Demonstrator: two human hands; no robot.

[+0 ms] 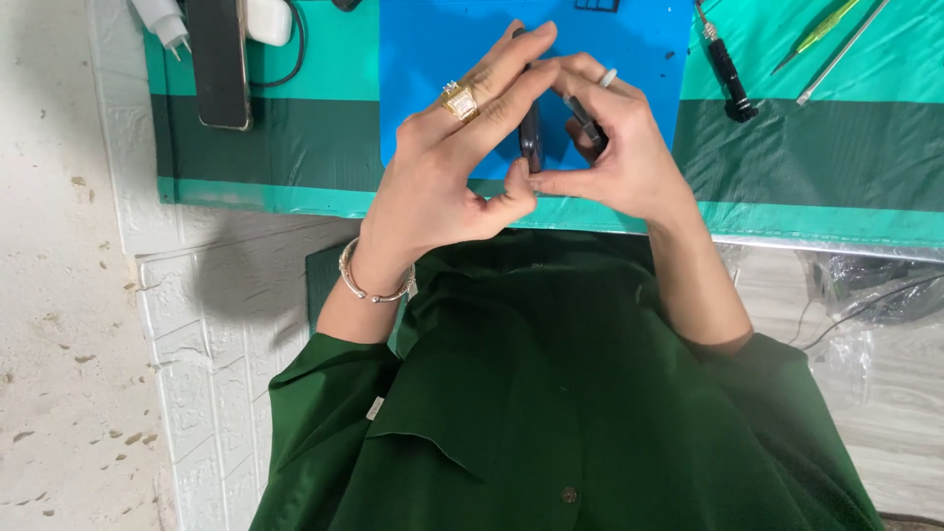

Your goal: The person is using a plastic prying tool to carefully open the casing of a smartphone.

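My left hand [447, 162], with a gold ring and a bracelet at the wrist, and my right hand [619, 147], with a pale ring, meet above the blue mat [433, 49]. Between them they hold a thin dark phone [531, 133] on edge, seen end-on. My left forefinger lies along its top and my left thumb presses its near end. My right fingers pinch a second dark piece [588, 126] beside it, mostly hidden, so I cannot tell whether it is joined to the phone.
Another dark phone [218, 64] lies at the far left with a white charger and cable [267, 22]. A black screwdriver [728, 71], a green tool [824, 28] and a metal rod [841, 54] lie at the right on the green table cover [816, 157]. Plastic wrap and cables sit below right.
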